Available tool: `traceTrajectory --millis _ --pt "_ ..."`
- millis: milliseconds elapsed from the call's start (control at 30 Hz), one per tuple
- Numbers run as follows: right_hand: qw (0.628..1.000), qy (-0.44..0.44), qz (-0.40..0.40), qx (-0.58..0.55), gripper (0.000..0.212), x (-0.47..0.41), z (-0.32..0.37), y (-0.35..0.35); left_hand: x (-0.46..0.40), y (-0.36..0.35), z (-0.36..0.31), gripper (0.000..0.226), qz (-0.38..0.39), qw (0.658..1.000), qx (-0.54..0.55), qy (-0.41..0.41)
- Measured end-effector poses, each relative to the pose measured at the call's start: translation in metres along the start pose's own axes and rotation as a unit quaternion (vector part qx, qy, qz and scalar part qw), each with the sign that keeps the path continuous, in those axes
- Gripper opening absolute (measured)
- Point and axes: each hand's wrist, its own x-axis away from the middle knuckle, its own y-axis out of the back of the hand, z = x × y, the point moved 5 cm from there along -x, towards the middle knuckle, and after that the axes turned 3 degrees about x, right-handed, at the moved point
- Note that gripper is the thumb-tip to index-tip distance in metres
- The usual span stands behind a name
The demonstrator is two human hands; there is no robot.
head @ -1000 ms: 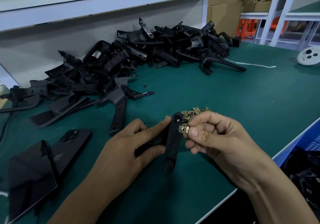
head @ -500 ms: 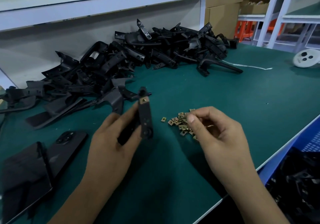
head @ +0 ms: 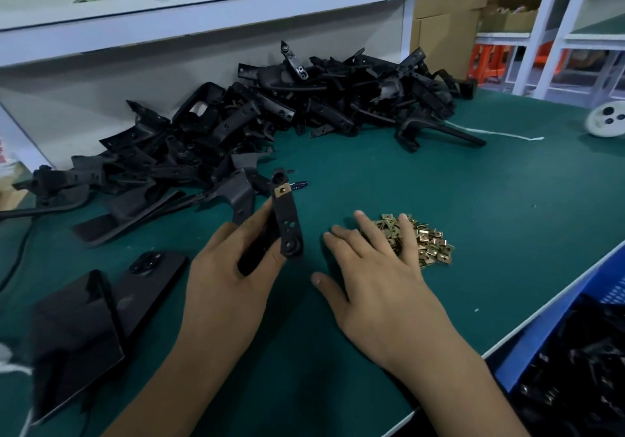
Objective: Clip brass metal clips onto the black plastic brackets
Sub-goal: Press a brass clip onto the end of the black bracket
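Head view: left hand (head: 230, 277) holds bracket (head: 286, 220) upright, clip (head: 282, 190) uppermost.

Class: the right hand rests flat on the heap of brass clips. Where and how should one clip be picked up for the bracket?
Probably best: take a clip at the loose right edge of the brass clips, pinching its two flat faces with right hand thumb and forefinger from above. Edge clips lie apart on the mat, so they are less likely to drag neighbours along. The left hand holds the bracket.
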Motion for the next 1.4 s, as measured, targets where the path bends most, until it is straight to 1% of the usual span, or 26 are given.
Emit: traceTrajectory --millis 100,200,267,333,400,467,567,633,700,733,767,800,833,900,933,967,1000,1100,1200,1300,1400 --pt "0.999 0.009 -0.029 -0.029 0.035 0.004 0.002 0.007 0.0 0.002 0.002 0.047 -0.007 1.0 0.009 0.008" --pt "0.995 0.026 -0.082 -0.048 0.01 0.009 0.001 0.012 -0.002 0.004 0.001 0.056 -0.004 1.0 -0.011 0.005" --pt "0.99 0.046 -0.11 -0.079 0.014 0.012 -0.002 0.014 -0.001 0.003 -0.001 0.063 0.002 1.0 -0.014 0.006" --pt "0.985 0.06 -0.108 -0.123 0.019 0.015 -0.006 0.013 -0.001 0.002 -0.004 0.064 0.016 0.999 -0.044 -0.015" --pt "0.982 0.046 -0.097 -0.153 0.018 0.017 -0.012 0.013 0.0 0.0 -0.007 0.062 0.042 0.992 -0.106 -0.049" --pt "0.98 0.03 -0.092 -0.171 0.018 0.019 -0.016 0.013 0.0 0.001 -0.004 0.057 0.063 0.987 -0.137 -0.051" --pt "0.98 0.001 -0.067 -0.185 0.011 0.021 -0.021 0.012 -0.002 0.004 0.001 0.058 0.067 0.985 -0.155 -0.047" --pt "0.98 -0.007 -0.062 -0.189 0.011 0.022 -0.023 0.013 -0.003 0.005 0.001 0.06 0.065 0.984 -0.158 -0.048" --pt "0.975 -0.005 -0.078 -0.207 0.014 0.024 -0.025 0.017 -0.003 0.005 0.0 0.063 0.069 0.984 -0.16 -0.048" --pt "0.967 -0.012 -0.094 -0.236 0.016 0.024 -0.027 0.019 -0.003 0.005 -0.001 0.063 0.071 0.983 -0.16 -0.047" --pt "0.952 -0.031 -0.107 -0.286 0.018 0.025 -0.03 0.02 -0.003 0.005 -0.001 0.062 0.074 0.983 -0.16 -0.046" --pt "0.925 -0.057 -0.113 -0.36 0.019 0.024 -0.034 0.019 -0.003 0.005 -0.001 0.062 0.075 0.983 -0.16 -0.048" --pt "0.88 -0.082 -0.114 -0.455 0.018 0.024 -0.036 0.018 -0.003 0.004 -0.003 0.061 0.077 0.983 -0.161 -0.053" --pt "0.753 -0.118 -0.107 -0.639 0.013 0.023 -0.038 0.014 -0.002 0.002 -0.006 0.061 0.077 0.982 -0.159 -0.064" --pt "0.701 -0.129 -0.101 -0.694 0.013 0.023 -0.038 0.012 -0.001 0.001 -0.007 0.061 0.077 0.983 -0.152 -0.066" --pt "0.672 -0.136 -0.093 -0.722 0.014 0.023 -0.037 0.01 0.0 -0.001 -0.009 0.061 0.077 0.985 -0.142 -0.064" --pt "0.661 -0.138 -0.083 -0.732 0.014 0.023 -0.036 0.01 0.001 -0.002 -0.01 0.061 0.077 0.986 -0.132 -0.062" --pt "0.646 -0.149 -0.057 -0.747 0.009 0.022 -0.036 0.009 0.002 -0.005 -0.013 0.059 0.076 0.985 -0.137 -0.069" --pt "0.629 -0.139 -0.014 -0.765 0.012 0.021 -0.033 0.008 0.003 -0.006 -0.016 0.06 0.069 0.983 -0.152 -0.08" --pt "0.634 -0.12 0.031 -0.764 0.017 0.021 -0.024 0.007 0.003 -0.007 -0.017 0.059 0.063 0.981 -0.159 -0.091" --pt "0.645 -0.103 0.051 -0.756 0.018 0.021 -0.018 0.008 0.003 -0.009 -0.016 0.055 0.07 0.981 -0.155 -0.094"
